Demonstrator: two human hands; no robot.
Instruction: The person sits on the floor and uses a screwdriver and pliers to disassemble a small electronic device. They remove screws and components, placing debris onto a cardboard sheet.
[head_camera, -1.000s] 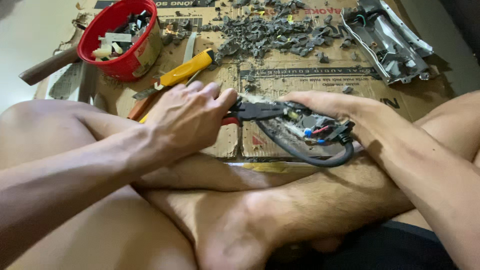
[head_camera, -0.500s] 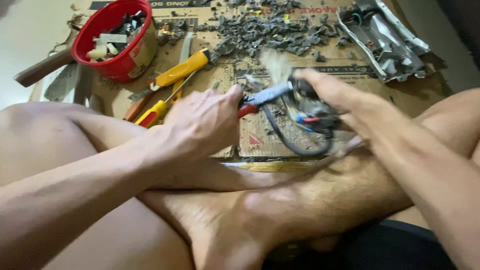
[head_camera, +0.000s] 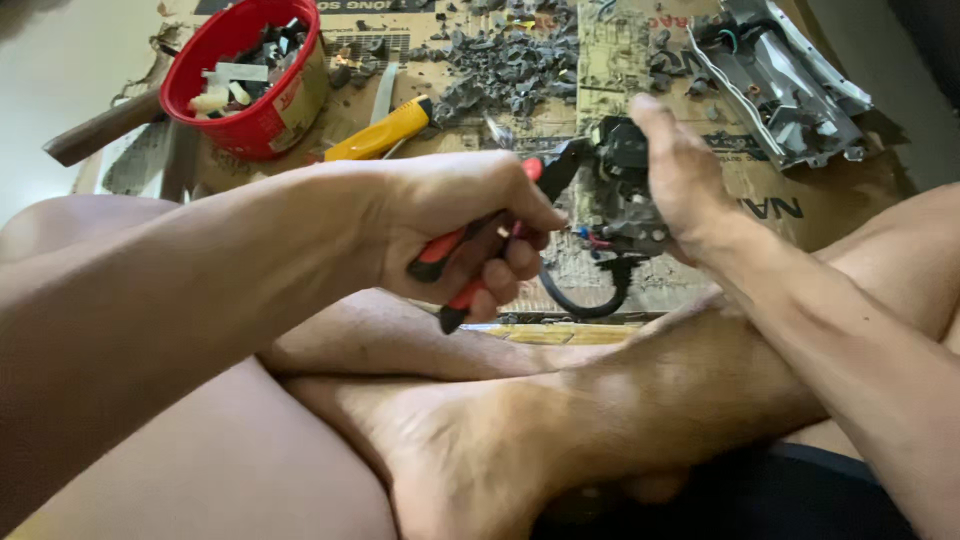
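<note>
- Left hand (head_camera: 465, 225): fingers clamped on red-and-black pliers (head_camera: 480, 245), nose meeting the black electrical part (head_camera: 625, 190).
- Right hand (head_camera: 685, 170): fingers closed around that part, held above the cardboard sheet (head_camera: 760, 190); black cable looped beneath.
- Behind the part: grey scrap pile (head_camera: 510, 70), red bowl (head_camera: 265, 125), yellow knife (head_camera: 385, 130), metal housing (head_camera: 790, 85).

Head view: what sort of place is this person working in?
Probably a makeshift floor workspace at home for stripping electronic scrap. The person sits cross-legged at a flattened cardboard sheet strewn with grey broken fragments, beside a red tub of salvaged bits and a gutted metal chassis.
</note>
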